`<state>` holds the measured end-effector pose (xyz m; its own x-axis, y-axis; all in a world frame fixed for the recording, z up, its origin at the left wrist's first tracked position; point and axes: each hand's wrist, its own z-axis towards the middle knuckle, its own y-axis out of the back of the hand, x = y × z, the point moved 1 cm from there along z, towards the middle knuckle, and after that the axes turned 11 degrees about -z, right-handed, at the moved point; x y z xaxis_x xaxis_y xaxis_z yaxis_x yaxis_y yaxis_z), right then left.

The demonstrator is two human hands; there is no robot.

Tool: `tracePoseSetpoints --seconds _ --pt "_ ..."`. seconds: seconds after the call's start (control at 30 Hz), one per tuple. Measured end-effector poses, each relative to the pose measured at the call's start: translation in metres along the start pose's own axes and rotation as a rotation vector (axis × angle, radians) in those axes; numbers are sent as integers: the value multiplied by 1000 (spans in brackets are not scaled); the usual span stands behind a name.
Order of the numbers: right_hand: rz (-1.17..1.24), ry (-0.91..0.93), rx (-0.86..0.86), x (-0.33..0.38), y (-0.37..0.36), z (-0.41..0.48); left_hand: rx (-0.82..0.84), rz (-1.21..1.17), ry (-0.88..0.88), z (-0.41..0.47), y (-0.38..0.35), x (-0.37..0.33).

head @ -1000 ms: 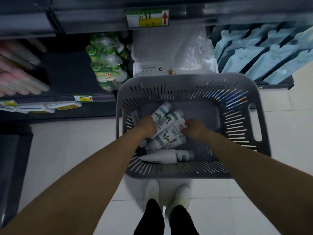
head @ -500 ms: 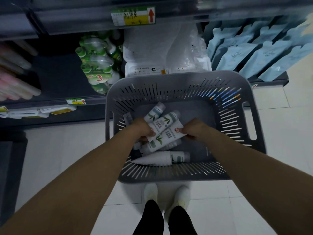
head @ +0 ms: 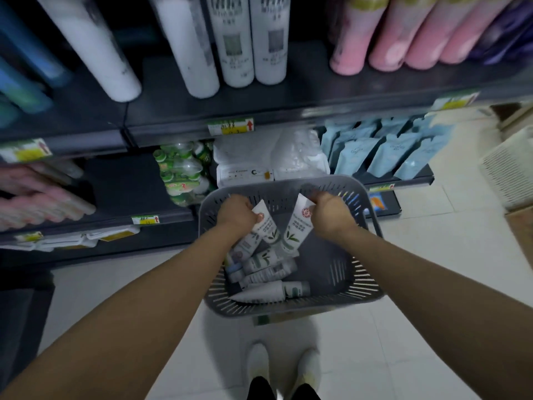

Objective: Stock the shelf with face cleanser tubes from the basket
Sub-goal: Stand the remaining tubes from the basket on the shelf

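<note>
**Both hands have grabbed a tube each, still over the basket**

The left hand (head: 236,215) is curled round a face cleanser tube (head: 267,226), and the right hand (head: 328,215) is pinching the flat crimped end of a second tube (head: 294,230). Both tubes hang cap-down and lean toward each other between the hands, so they nearly meet at the bottom. They're white, with a round red logo near the top, lines of small print and a green leaf sprig lower down. There may be another tube tucked under the left hand's one, but I honestly can't tell.

Below the hands, the rest of the tubes (head: 266,274) lie in a loose heap on the left side of the grey slotted basket (head: 288,308), which sits on the pale tiled floor (head: 432,284).

Compared with half a second ago, both hands were low in the basket working the same bunch. Now they've come up to about the far rim and split apart, one tube each. The view has also tilted up, so a higher shelf (head: 302,90) shows beyond the hands. It holds tall white bottles (head: 239,53), with pink bottles (head: 389,47) up to the right. Green bottles (head: 181,174) sit just past the left hand and blue pouches (head: 383,154) past the right.
</note>
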<state>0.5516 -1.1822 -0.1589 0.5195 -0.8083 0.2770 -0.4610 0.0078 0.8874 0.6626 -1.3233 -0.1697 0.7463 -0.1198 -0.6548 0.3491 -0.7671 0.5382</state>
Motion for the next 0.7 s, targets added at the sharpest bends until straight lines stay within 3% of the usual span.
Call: tracePoseSetpoints --seconds 0.33,0.7 --pt "64 46 -456 41 177 -77 -78 -12 -405 -100 99 -144" --pt "234 142 -935 85 338 -149 -182 -107 -730 -207 204 -263"
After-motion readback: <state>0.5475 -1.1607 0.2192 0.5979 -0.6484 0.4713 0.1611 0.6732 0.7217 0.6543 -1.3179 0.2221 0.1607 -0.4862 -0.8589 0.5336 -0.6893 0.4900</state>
